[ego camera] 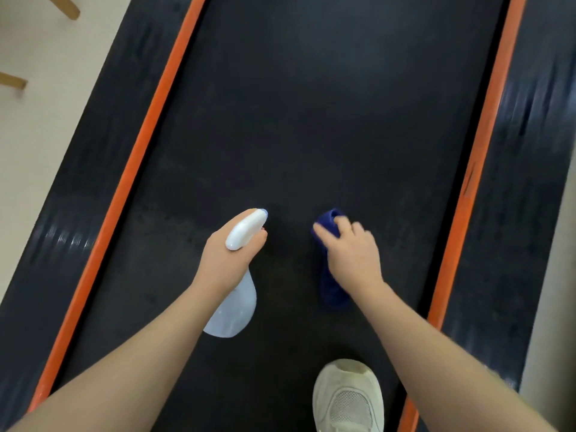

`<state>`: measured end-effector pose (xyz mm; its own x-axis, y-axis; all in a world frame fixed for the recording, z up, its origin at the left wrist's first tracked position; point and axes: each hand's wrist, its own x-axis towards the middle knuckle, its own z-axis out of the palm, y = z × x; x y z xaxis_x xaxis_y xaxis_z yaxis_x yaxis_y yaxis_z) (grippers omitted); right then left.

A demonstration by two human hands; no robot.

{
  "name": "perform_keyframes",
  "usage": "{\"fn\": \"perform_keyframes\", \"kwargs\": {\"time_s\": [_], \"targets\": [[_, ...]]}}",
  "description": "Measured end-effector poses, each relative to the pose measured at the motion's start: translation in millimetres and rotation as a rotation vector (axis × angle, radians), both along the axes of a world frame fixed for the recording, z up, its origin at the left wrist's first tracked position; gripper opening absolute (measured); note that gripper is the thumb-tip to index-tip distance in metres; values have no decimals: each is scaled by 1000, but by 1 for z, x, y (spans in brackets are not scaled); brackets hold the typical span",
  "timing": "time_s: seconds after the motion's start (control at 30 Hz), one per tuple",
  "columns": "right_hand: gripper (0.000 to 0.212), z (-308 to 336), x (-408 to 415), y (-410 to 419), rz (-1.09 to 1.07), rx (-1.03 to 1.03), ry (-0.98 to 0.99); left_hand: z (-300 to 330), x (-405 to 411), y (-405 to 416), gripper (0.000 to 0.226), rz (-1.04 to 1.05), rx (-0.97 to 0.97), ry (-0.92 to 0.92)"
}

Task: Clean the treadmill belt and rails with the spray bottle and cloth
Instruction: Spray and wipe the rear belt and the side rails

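— What was hard to make out?

— The side rails (511,213) were smeared by motion blur, and the lower half of the blue cloth (332,285) was hidden behind the right wrist. The white sneaker (347,397) was cut off by the bottom edge.

— Which way did the spray bottle (237,304) point?

— Forward along the treadmill belt (296,120), nozzle (263,212) away from the person, its long axis roughly in line with the belt. The left hand (230,254) was curled round its neck, over the belt's middle.

— Anything in it?

— The translucent body looked pale; I couldn't tell the liquid level.

— And the right hand (352,247)?

— Gripping the bunched cloth, just beside the bottle, between the orange stripes (137,157). Whether the cloth touched the belt, I couldn't tell.
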<state>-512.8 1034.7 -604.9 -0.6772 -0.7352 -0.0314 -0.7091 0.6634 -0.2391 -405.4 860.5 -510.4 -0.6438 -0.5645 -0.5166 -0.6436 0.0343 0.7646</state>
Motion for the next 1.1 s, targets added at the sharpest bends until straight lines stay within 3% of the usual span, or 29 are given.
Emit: {"fn": "perform_keyframes", "kwargs": {"time_s": [0.1,0.17,0.27,0.43,0.5,0.6,0.77,0.9,1.1], "targets": [[64,0,38,43,254,37,-73,0,-1,6,37,-58,10,-8],[63,-1,25,46,231,40,-71,1,-4,12,34,-107,28,-6],[55,4,-14,28,-40,28,-49,2,-12,21,35,-243,14,-36],[42,32,-54,87,-625,-317,-222,0,-30,65,33,-576,20,-132],[44,46,-52,120,-718,-362,-223,-3,-43,90,33,-704,-1,-178],[45,52,-33,148,-656,-318,-295,-9,-55,125,30,-812,-48,-195],[40,54,0,159,-894,-446,-405,-8,-54,141,36,-708,-85,-163],[39,54,6,149,-826,-401,-407,-10,-65,128,55,-528,-22,-168],[44,40,-26,119,-683,-292,-304,-12,-116,133,28,-463,-38,-114]]}}
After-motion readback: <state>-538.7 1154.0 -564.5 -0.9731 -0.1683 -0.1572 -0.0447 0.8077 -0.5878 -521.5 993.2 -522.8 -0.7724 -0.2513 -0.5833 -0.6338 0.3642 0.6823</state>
